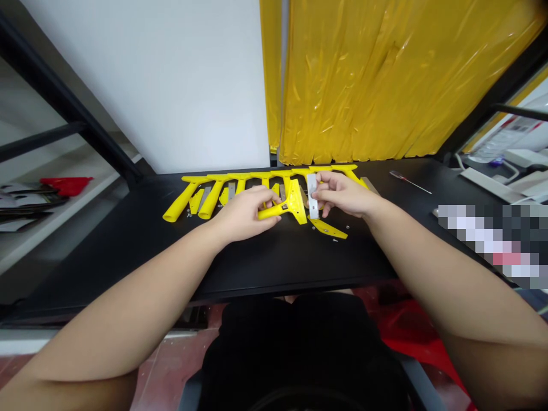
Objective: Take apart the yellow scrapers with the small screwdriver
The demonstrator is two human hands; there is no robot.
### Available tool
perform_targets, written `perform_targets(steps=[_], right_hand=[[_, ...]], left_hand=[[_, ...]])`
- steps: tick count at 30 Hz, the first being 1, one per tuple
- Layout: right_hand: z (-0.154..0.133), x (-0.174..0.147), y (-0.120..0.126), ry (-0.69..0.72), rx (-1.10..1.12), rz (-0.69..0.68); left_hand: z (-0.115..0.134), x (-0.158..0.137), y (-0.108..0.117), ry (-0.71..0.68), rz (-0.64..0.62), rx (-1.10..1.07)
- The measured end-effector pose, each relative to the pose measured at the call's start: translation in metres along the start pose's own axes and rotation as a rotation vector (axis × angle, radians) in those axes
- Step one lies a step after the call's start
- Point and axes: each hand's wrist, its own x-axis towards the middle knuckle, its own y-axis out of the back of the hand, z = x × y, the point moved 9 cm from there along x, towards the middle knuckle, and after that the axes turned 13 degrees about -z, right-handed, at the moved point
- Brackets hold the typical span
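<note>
My left hand (245, 212) grips the handle of a yellow plastic scraper (293, 203), head pointing right, just above the black table (265, 257). A thin grey metal blade (312, 197) stands upright in my right hand (342, 193), close beside the scraper's head. A loose yellow clamp plate (329, 229) lies on the table below my right hand, with small screws (335, 240) near it. Behind both hands lies a row of several yellow scraper handles (185, 200) with blades and plates between them.
A screwdriver (410, 182) lies at the back right of the table. Yellow plastic sheeting (385, 80) hangs behind, next to a white wall. A shelf at the left holds a red object (66, 185). White equipment (505, 165) stands at the right.
</note>
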Motion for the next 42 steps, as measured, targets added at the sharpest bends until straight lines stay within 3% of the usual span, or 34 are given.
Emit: perform_targets(steps=[10,18,28,35,42], right_hand=[[-0.004,0.000,0.001,0.008,-0.073,0.003],[0.001,0.002,0.006,0.022,0.014,0.031],[-0.003,0.001,0.015,0.101,0.086,0.160],[-0.015,-0.006,0.012,0.125,0.112,0.135],[-0.007,-0.010,0.030,0.064,0.170,0.297]], left_hand=[[-0.002,0.000,-0.002,0.008,-0.011,0.000],[-0.001,0.001,-0.003,0.013,-0.020,-0.002],[-0.002,0.000,-0.003,0.005,-0.018,-0.009],[-0.002,0.000,-0.004,0.007,-0.026,-0.011],[-0.001,0.001,-0.004,0.006,-0.031,-0.007]])
